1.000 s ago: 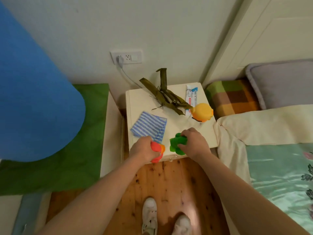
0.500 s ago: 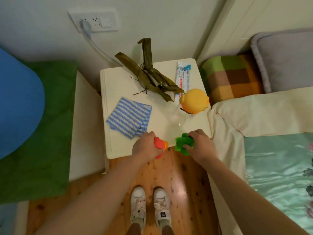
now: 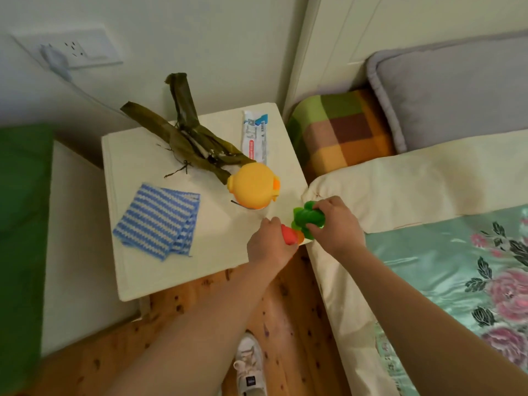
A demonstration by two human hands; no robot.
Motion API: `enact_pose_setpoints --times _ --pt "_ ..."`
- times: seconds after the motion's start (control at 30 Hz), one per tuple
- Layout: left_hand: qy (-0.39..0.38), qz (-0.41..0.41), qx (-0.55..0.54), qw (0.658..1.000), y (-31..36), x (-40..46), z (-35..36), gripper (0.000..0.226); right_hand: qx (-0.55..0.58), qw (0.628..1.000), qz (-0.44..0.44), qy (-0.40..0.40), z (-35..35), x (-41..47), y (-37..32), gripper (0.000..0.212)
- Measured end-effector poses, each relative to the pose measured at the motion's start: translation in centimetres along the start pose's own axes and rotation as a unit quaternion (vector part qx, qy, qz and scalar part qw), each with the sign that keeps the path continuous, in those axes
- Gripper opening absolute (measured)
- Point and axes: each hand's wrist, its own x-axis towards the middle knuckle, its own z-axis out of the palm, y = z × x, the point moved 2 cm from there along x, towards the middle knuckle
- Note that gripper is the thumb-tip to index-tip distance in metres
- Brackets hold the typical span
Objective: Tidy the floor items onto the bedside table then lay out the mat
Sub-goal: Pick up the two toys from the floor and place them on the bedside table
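My left hand is closed around a red-orange toy at the front right corner of the white bedside table. My right hand grips a green toy right beside it, the two toys touching. On the table lie a blue-and-white striped cloth, a yellow round toy, dried brown leaves and a white tube.
A bed with a cream sheet and floral green cover runs along the right. A checked cushion and a grey pillow lie at its head. A green mat covers the left. A wall socket is behind; my shoe stands on wooden floor.
The view has swung left and down, so the blue shape has left the frame. Both hands have shifted right toward the table's corner, bringing the two toys together.
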Motion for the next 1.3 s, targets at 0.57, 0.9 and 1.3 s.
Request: enact_pose_setpoints --times 0.57,0.9,1.3 --pt "0.118 -0.07 -0.004 0.991 -3.1 2.0 -0.9 0.052 0.018 0.998 -0.056 -0.001 1.2 5.0 -1.2 0.042" --pt "0.113 -0.044 0.024 0.992 -4.5 1.9 -1.6 0.053 0.004 0.998 -0.062 -0.019 2.0 6.0 -2.7 0.042" --pt "0.104 -0.025 0.068 0.992 -4.0 1.8 -1.1 0.051 0.004 0.998 -0.049 -0.035 3.2 5.9 -2.7 0.047"
